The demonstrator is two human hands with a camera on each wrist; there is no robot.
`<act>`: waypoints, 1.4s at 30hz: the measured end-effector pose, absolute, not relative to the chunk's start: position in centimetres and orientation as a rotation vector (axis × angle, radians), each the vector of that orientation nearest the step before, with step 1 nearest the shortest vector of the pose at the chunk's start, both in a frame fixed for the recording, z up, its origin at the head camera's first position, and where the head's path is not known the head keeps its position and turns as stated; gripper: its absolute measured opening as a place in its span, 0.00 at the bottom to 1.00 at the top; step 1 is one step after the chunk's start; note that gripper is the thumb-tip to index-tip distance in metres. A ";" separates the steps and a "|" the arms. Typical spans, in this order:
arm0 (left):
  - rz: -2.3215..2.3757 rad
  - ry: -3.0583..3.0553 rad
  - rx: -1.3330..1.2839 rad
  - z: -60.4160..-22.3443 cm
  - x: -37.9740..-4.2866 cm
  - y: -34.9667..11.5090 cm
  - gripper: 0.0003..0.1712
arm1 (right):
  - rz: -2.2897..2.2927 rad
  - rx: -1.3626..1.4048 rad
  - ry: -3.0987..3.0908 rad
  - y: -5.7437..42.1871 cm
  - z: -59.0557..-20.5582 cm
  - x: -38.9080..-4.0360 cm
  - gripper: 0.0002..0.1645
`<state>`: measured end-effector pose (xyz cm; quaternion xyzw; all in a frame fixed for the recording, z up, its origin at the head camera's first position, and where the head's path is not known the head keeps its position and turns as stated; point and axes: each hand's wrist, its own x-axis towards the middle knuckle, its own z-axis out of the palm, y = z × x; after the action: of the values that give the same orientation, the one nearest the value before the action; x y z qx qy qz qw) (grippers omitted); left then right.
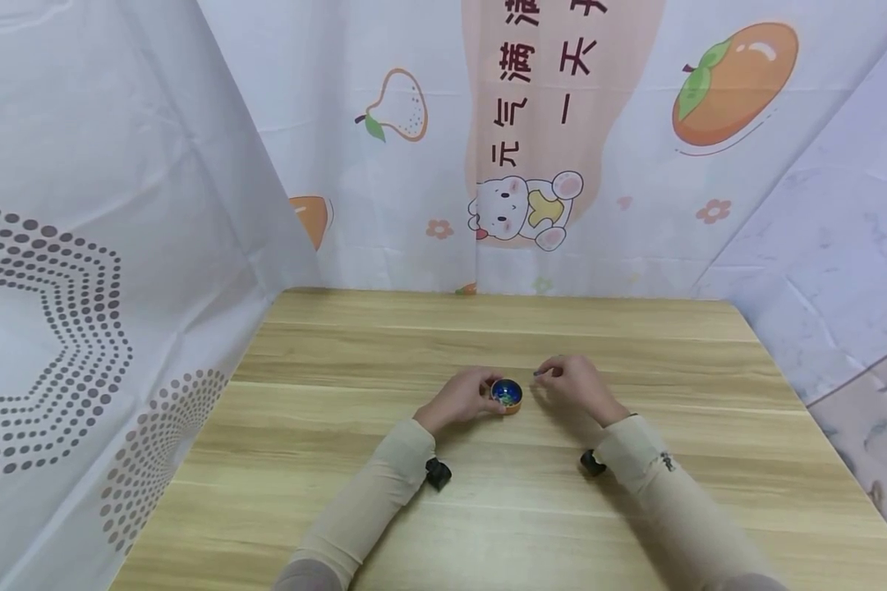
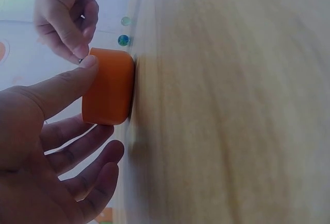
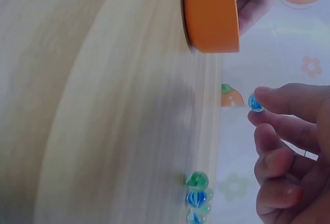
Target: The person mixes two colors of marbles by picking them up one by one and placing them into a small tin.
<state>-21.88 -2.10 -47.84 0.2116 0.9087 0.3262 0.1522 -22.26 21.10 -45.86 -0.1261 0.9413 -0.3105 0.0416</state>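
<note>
A small orange cup (image 1: 507,396) with a blue, shiny inside stands upright on the table, and green spots show within it. My left hand (image 1: 463,396) holds the cup from the left, its thumb at the rim and its fingers around the far side, as the left wrist view shows. To the right of the cup, my right hand (image 1: 572,384) pinches a clear blue glass marble (image 3: 255,102) between thumb and index finger, above the tabletop. Loose on the table by the right hand lie a green marble (image 3: 197,181), a blue-striped marble (image 3: 196,199) and several others.
The wooden table (image 1: 325,460) reaches to a printed curtain (image 1: 414,205) at the back. Patterned white cloth (image 1: 140,312) hangs along the left side. A black wrist camera (image 1: 438,474) is strapped to the left sleeve and another wrist camera (image 1: 593,462) to the right one.
</note>
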 end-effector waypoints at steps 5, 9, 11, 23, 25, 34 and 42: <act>0.962 2.590 0.603 -48.1 -21.9 -2.1 0.31 | -0.968 -0.451 2.868 20.6 -45.9 -22.0 0.10; 0.972 2.583 0.605 -48.1 -21.9 -2.0 0.31 | -0.965 -0.532 2.863 20.1 -46.0 -21.8 0.09; 0.970 2.588 0.601 -48.1 -22.0 -2.0 0.31 | -0.956 -0.570 2.865 19.9 -45.9 -21.8 0.09; 0.964 2.602 0.622 -47.2 -23.2 -1.9 0.31 | -0.950 -0.629 2.829 19.2 -44.6 -22.3 0.11; 0.960 2.601 0.623 -47.2 -23.2 -2.0 0.31 | -0.951 -0.644 2.820 19.1 -44.6 -22.4 0.10; 0.968 2.593 0.618 -47.4 -23.0 -1.9 0.29 | -0.923 -0.679 2.798 18.9 -45.4 -22.2 0.08; 0.979 2.573 0.608 -48.1 -22.3 -2.0 0.29 | -0.906 -0.670 2.791 18.6 -46.4 -21.3 0.07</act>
<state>-22.26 -2.02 -48.06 0.2127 0.9008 0.3429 0.1605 -21.34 18.64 -46.35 -0.2222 0.9252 -0.3005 0.0659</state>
